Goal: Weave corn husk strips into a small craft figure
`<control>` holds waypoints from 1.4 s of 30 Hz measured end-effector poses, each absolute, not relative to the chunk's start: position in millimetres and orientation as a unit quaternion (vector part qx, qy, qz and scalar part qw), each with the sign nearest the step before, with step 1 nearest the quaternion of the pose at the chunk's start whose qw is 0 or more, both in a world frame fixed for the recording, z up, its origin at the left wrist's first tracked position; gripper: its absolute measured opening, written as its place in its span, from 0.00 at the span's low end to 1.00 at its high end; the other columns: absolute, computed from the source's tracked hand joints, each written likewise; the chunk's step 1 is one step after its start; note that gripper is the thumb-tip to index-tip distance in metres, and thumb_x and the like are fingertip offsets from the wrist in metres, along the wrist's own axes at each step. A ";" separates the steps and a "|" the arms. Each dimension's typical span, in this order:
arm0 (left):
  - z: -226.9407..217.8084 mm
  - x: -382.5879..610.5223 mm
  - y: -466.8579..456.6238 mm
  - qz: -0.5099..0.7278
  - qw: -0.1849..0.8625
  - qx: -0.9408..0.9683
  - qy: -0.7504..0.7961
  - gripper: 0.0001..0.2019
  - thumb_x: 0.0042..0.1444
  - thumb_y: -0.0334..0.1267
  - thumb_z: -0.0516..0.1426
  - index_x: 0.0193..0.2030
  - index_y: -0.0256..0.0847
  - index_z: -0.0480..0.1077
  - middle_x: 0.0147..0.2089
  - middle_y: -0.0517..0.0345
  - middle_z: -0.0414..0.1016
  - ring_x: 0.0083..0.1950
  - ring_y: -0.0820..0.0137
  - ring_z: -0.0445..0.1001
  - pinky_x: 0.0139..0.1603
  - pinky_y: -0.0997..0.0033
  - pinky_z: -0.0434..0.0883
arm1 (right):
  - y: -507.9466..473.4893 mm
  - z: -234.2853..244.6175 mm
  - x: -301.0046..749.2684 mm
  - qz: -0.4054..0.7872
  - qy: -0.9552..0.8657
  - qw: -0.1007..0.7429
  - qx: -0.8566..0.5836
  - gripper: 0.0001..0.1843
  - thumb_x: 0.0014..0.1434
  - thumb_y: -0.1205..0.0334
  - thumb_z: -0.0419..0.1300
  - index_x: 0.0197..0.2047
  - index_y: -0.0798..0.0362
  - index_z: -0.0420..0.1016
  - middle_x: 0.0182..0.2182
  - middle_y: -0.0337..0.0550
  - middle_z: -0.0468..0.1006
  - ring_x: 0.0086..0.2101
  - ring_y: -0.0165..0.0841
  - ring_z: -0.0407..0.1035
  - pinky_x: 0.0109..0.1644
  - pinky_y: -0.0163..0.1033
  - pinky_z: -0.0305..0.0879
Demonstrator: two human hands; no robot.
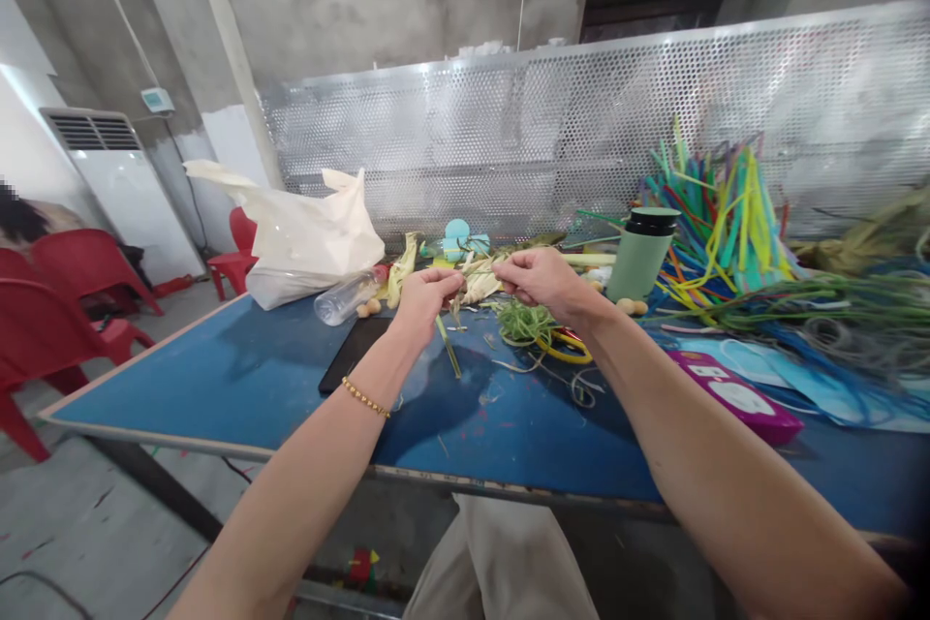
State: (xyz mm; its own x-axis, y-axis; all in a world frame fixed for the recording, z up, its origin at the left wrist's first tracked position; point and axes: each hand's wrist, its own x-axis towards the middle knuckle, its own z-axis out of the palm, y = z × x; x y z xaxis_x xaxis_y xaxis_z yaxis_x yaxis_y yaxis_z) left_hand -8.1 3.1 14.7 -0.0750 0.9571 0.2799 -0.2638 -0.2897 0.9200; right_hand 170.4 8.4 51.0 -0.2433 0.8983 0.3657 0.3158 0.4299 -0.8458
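Over the bench [239, 387], the left hand [425, 298] pinches a green strip [449, 349]; the right hand [542, 279] closes its fingertips, on what I cannot tell.

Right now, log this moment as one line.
left hand: pinched, hold unclear | right hand: pinched, hold unclear | below left: stalk | on table: flask, bottle

The pale husk-like strips [480, 282] look papery, the tabletop [218, 387] smooth, the bag [309, 237] crinkled plastic, the panel [596, 121] shiny metal.
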 end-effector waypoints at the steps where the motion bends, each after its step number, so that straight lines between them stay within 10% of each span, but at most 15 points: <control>1: 14.7 -7.8 2.7 0.635 0.470 0.494 0.363 0.07 0.36 0.35 0.66 0.24 0.35 0.75 0.24 0.57 0.74 0.22 0.79 0.61 0.25 0.74 0.56 | 9.6 51.1 172.3 0.318 -0.723 0.441 -0.426 0.20 0.53 0.51 0.65 0.18 0.54 0.66 0.13 0.35 0.62 0.15 0.22 0.51 0.18 0.32 0.44; 16: 8.3 -12.1 11.7 0.555 0.153 0.653 0.491 0.06 0.46 0.34 0.57 0.25 0.35 0.74 0.23 0.59 0.72 0.28 0.72 0.67 0.31 0.72 0.62 | 17.5 51.8 181.9 0.119 -0.798 0.401 -0.433 0.18 0.54 0.51 0.62 0.22 0.57 0.72 0.19 0.38 0.70 0.21 0.25 0.59 0.25 0.33 0.52; 22: 7.6 -11.1 12.3 0.599 0.165 0.644 0.446 0.06 0.49 0.36 0.57 0.28 0.36 0.73 0.27 0.58 0.74 0.30 0.71 0.71 0.35 0.72 0.66 | 12.3 37.1 162.1 0.376 -0.750 0.369 -0.400 0.20 0.51 0.49 0.66 0.42 0.54 0.76 0.34 0.44 0.80 0.19 0.26 0.67 0.19 0.33 0.60; 29: 12.7 -8.5 3.8 0.614 0.130 0.640 0.442 0.04 0.51 0.33 0.56 0.31 0.36 0.72 0.30 0.57 0.75 0.32 0.71 0.72 0.37 0.72 0.67 | 10.1 30.9 150.5 0.460 -0.691 0.413 -0.374 0.17 0.50 0.56 0.67 0.20 0.55 0.68 0.14 0.34 0.68 0.13 0.21 0.57 0.14 0.29 0.52; 36: 14.9 -8.7 -4.1 0.521 -0.109 0.687 0.495 0.05 0.54 0.28 0.53 0.32 0.38 0.69 0.35 0.50 0.75 0.43 0.62 0.72 0.50 0.62 0.64 | 5.5 43.6 162.7 0.452 -0.703 0.371 -0.405 0.14 0.49 0.60 0.67 0.20 0.56 0.68 0.16 0.37 0.72 0.13 0.20 0.56 0.14 0.29 0.48; 42: 14.8 -8.8 0.5 0.579 0.166 0.655 0.456 0.02 0.50 0.31 0.57 0.29 0.37 0.71 0.29 0.54 0.75 0.33 0.69 0.70 0.39 0.68 0.65 | 8.3 45.5 164.0 0.222 -0.774 0.370 -0.463 0.08 0.51 0.67 0.60 0.22 0.56 0.70 0.17 0.37 0.73 0.15 0.22 0.60 0.19 0.30 0.54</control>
State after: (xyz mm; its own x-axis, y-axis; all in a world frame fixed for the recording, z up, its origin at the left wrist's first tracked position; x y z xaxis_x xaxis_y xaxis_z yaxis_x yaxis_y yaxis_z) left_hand -8.8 0.5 14.8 -0.0863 0.7895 0.6077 0.4060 -0.5291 0.7451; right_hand 164.0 8.3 45.5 -0.2973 0.8818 0.3663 0.5528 0.4717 -0.6870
